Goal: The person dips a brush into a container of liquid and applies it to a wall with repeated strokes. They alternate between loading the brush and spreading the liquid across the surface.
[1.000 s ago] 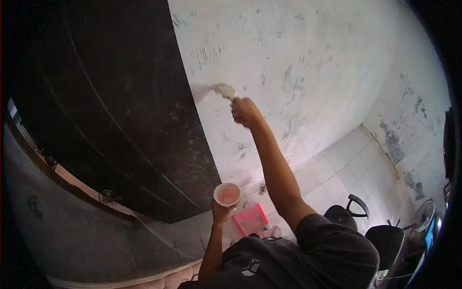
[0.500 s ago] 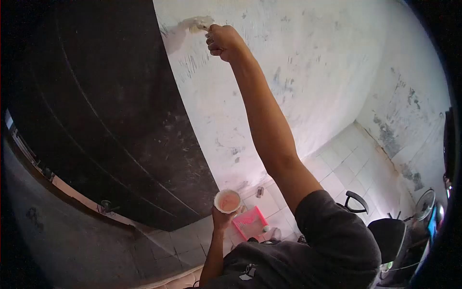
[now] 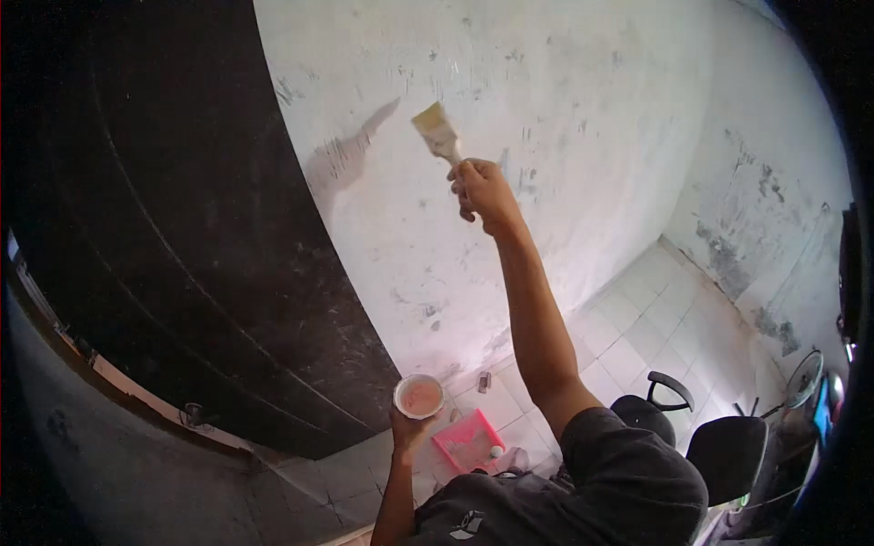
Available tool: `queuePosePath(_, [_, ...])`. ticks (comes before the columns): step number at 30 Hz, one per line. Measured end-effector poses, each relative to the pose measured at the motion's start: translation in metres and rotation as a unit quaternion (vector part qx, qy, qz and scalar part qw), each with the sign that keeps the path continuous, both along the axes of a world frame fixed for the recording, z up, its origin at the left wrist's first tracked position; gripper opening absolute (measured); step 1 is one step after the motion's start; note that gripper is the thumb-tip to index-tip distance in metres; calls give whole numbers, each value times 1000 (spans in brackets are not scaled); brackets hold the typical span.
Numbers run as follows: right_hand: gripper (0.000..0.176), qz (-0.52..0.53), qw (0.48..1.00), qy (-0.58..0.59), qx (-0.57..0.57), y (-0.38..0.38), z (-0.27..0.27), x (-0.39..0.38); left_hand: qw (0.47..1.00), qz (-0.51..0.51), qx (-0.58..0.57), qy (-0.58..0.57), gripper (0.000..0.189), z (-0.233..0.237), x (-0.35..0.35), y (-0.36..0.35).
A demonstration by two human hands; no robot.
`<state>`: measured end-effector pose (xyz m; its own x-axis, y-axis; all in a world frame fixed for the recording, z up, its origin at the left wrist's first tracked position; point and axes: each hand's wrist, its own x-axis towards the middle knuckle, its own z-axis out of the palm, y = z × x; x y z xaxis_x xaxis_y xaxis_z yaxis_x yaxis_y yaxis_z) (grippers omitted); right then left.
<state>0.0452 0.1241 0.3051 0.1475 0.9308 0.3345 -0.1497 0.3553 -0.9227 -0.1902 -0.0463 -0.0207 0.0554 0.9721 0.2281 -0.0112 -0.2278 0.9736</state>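
Scuffed white wall fills the view beside a black panel (its top cut off). Right hand fists a paintbrush against the wall; left hand cups a paint cup, fingers mostly hidden.

Scruffy room: stained wall, tiled floor, office chairs.
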Motion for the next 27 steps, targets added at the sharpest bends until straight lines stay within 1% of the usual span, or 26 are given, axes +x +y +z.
queuePosePath(2, [20, -113, 988, -102, 30, 13, 2, 20, 998, 5, 14, 64, 62, 12, 5, 4])
queuePosePath(3, [19, -221, 942, -229, 108, 23, 7, 33, 998, 4, 15, 64, 62, 14, 9, 5])
queuePosePath(4, [17, -322, 862, -348, 182, 36, 12, 43, 999, 3, 9, 46, 60, 15, 13, 7])
queuePosePath(6, [13, -391, 773, -437, 244, 53, 39, 50, 1000, 3, 0, 27, 59, 13, 21, 9])
queuePosePath(7, [13, -390, 773, -437, 244, 59, 52, 50, 1000, -12, -3, 24, 58, 10, 24, 11])
queuePosePath(9, [16, -453, 714, -485, 224, 70, 78, 46, 999, -25, -5, 20, 57, 10, 32, 14])
queuePosePath(10, [16, -453, 714, -484, 226, 81, 81, 47, 999, -27, 18, 2, 56, 14, 37, 14])
queuePosePath(12, [20, -435, 681, -567, 162, 99, 82, 49, 999, -28, 43, -16, 55, 31, 48, 10])
queuePosePath(14, [23, -423, 656, -598, 182, 107, 60, 50, 996, -49, -5, -80, 48, 59, 57, 3])
queuePosePath(15, [23, -401, 653, -618, 174, 105, 47, 51, 996, -47, -4, -81, 48, 56, 58, 6])
queuePosePath(17, [20, -368, 648, -649, 153, 94, 17, 50, 996, -10, 75, -37, 45, 48, 60, 9])
queuePosePath(18, [18, -355, 647, -661, 136, 87, 1, 50, 997, -9, 73, -38, 45, 47, 61, 9])
queuePosePath(20, [15, -310, 651, -684, 108, 76, -30, 54, 997, -36, -3, -64, 45, 48, 61, 8])
queuePosePath(21, [15, -308, 651, -686, 106, 68, -40, 56, 997, -36, -6, -65, 45, 49, 62, 9])
queuePosePath(23, [18, -176, 626, -759, 24, 54, -56, 62, 998, -25, -5, -60, 44, 51, 66, 11])
queuePosePath(24, [18, -175, 627, -759, 21, 49, -61, 66, 998, -26, -8, -59, 44, 51, 66, 10])
queuePosePath(26, [14, -132, 622, -772, -10, 42, -63, 73, 999, -17, 40, -5, 45, 53, 65, 13])
queuePosePath(27, [14, -134, 622, -772, -9, 43, -59, 75, 999, -19, 42, -5, 45, 52, 66, 14])
